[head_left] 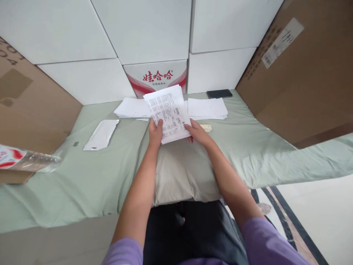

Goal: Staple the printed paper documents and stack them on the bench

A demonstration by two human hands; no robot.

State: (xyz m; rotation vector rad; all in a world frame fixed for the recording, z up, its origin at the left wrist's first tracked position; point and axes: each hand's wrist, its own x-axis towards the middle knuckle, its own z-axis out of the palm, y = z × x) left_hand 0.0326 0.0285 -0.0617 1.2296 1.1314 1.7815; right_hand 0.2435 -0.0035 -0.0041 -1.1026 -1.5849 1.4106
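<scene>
A stack of printed paper sheets [169, 112] is held up, slightly tilted, over the green cloth. My left hand [156, 133] grips its lower left edge, thumb on the front. At its lower right corner my right hand [199, 132] pinches it, thumb in front and fingers partly behind. Behind the sheets, one pile of white paper [132, 108] lies to the left and another paper pile [208, 108] to the right. A small cream-coloured item [206, 127] shows just past my right hand; its kind is unclear.
White boxes [154, 29] form a wall at the back. Brown cartons stand left [35, 106] and right [300, 84]. A black phone [220, 94], a white pouch [101, 135] and a plastic bottle [30, 159] are on or over the green cloth [91, 191].
</scene>
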